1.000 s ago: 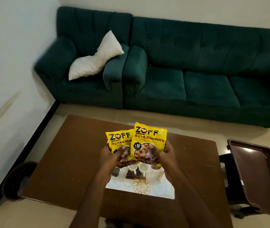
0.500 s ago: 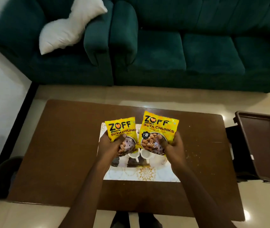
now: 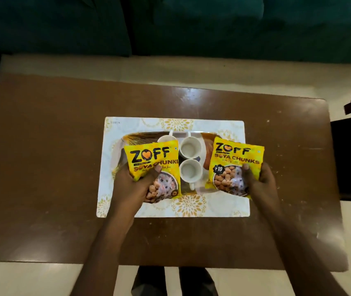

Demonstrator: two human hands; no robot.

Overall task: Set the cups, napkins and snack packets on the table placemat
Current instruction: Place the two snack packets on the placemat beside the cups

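Brown coffee table (image 3: 42, 146), green sofa (image 3: 191, 24) on the far side, white-and-gold placemat (image 3: 140, 124) mid-table. Two white cups stand on the mat in a near-far line: far cup (image 3: 190, 148), near cup (image 3: 190, 170). The rim of a third cup (image 3: 165, 139) peeks out behind the left packet (image 3: 152, 159). Brown-gold napkins appear to flank the cups, left napkin (image 3: 146, 138) and right napkin (image 3: 207, 154), both mostly covered.

Left hand (image 3: 136, 184) grips the left packet at its near-left corner, thumb on the front. Right hand (image 3: 260, 180) grips the right packet (image 3: 236, 159) the same way at its near-right edge. Both are yellow Zoff soya chunks. Can't tell if they're touching down or just above the mat.

Risks, my read:
- Left packet's inner edge is just beside both cups. Slide it right and it tips one.
- Right packet overhangs the mat's right edge. Dropped as is, it ends up half on bare table.
- Packets sitting on napkins could rock or slide.
- Third cup is hidden, so easy to knock blind.
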